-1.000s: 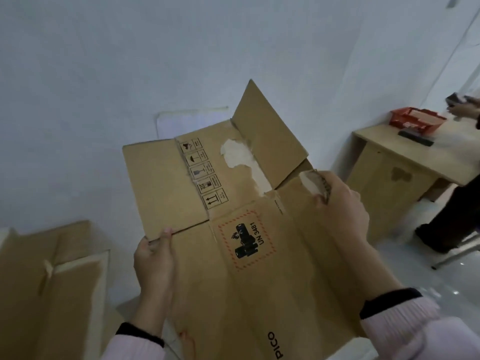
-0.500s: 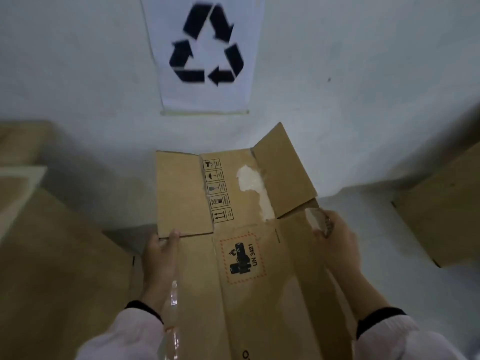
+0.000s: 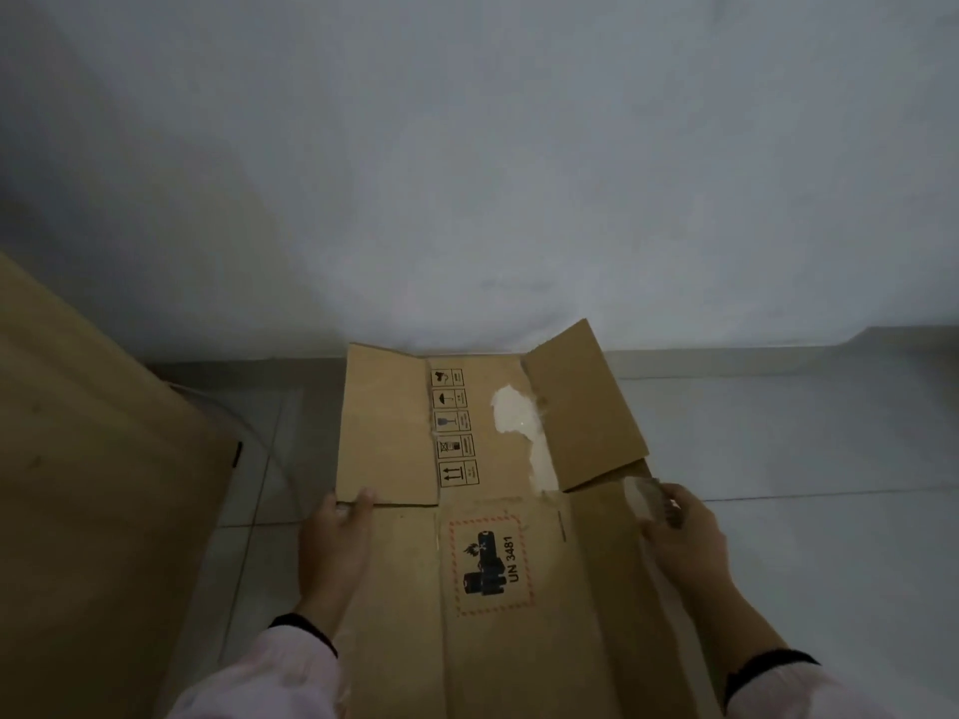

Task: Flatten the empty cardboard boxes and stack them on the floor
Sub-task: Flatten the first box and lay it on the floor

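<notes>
A flattened brown cardboard box (image 3: 565,604) with a red-bordered UN 3481 battery label and a torn white patch lies spread in front of me, low over the tiled floor (image 3: 809,537). Its far flaps reach toward the wall; the right one is tilted up. My left hand (image 3: 334,550) grips the box's left edge, thumb on top by the flap seam. My right hand (image 3: 685,537) grips the right edge, where torn tape or paper sticks out between my fingers.
A large brown cardboard piece (image 3: 98,511) fills the left side, standing close to my left arm. The white wall (image 3: 467,173) rises just beyond the box's far flaps. Pale floor tiles extend to the right.
My view has tipped down from the wall and its recycling sign to the floor. The box has come down with both hands toward the floor near the wall. Both grips are unchanged.
</notes>
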